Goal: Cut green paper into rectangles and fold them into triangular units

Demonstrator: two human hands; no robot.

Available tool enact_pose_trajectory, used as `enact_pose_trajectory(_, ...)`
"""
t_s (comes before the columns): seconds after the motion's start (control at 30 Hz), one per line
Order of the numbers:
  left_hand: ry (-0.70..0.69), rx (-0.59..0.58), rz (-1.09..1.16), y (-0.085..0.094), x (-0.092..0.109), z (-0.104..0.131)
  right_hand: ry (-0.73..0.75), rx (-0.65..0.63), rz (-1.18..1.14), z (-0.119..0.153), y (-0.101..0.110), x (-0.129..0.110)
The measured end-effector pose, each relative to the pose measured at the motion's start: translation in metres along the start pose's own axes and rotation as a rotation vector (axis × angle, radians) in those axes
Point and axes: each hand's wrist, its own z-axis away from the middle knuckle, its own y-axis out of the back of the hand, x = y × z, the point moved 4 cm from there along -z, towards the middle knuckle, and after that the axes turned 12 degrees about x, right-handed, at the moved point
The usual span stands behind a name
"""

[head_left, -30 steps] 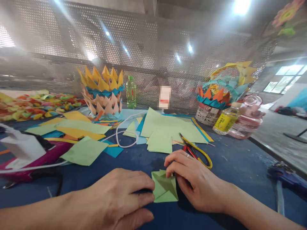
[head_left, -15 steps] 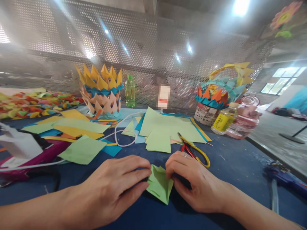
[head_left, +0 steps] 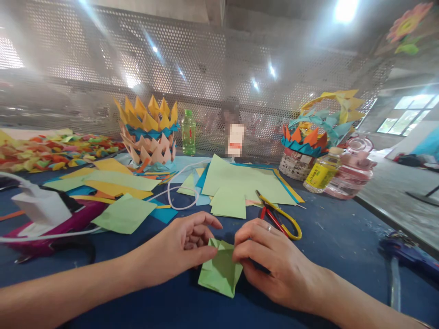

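Note:
Low in the middle of the head view, a small folded piece of green paper (head_left: 221, 273) with creases is between my two hands. My left hand (head_left: 187, 242) is at its upper left corner, thumb on the paper and the other fingers curled behind it, the index finger raised. The right edge is gripped by my right hand (head_left: 269, 260), its fingers bent together and their tips partly hidden. Just beyond that hand lie scissors (head_left: 281, 212) with yellow and red handles. Loose light green sheets (head_left: 245, 180) are stacked farther back.
Colored sheets and a white cable (head_left: 169, 196) spread across the left. A white charger (head_left: 43, 205) sits on a purple power strip. Behind stand a paper crown stack (head_left: 151, 132), a green bottle (head_left: 188, 132), a yellow-labeled bottle (head_left: 320, 172) and a pink jug (head_left: 353, 171). A glue gun (head_left: 408, 256) lies right.
My left hand has turned, its index finger lifting off and its thumb coming over the paper. The folded paper has shifted slightly left and rotated. My right hand stays at its right edge.

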Motion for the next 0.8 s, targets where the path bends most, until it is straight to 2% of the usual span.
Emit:
enact_pose_trajectory(0.1,0.024,0.014,0.023,-0.001,0.003,-0.001,-0.088,0.042,-0.063,0.0,0.0,0.0)
enact_pose_trajectory(0.23,-0.035,0.105,0.004,0.003,0.013,-0.001,-0.4,0.111,-0.18,0.004,0.002,0.01)
enact_pose_trajectory(0.33,-0.051,0.149,0.082,0.005,0.015,-0.002,-0.592,0.075,-0.298,0.006,-0.001,0.015)
enact_pose_trajectory(0.4,-0.059,0.162,0.144,0.006,0.015,-0.004,-0.646,0.027,-0.345,0.005,-0.004,0.016)
enact_pose_trajectory(0.5,-0.063,0.171,0.171,0.007,0.015,-0.006,-0.656,0.024,-0.306,0.003,-0.008,0.017)
enact_pose_trajectory(0.63,-0.073,0.144,0.097,0.005,0.016,-0.004,-0.619,0.103,-0.206,0.005,-0.01,0.021)
enact_pose_trajectory(0.7,-0.182,0.15,-0.023,0.005,0.02,0.001,-0.557,0.148,-0.129,0.006,-0.008,0.022)
enact_pose_trajectory(0.8,-0.446,0.189,-0.26,0.005,0.029,0.011,-0.388,0.211,0.0,0.007,-0.002,0.019)
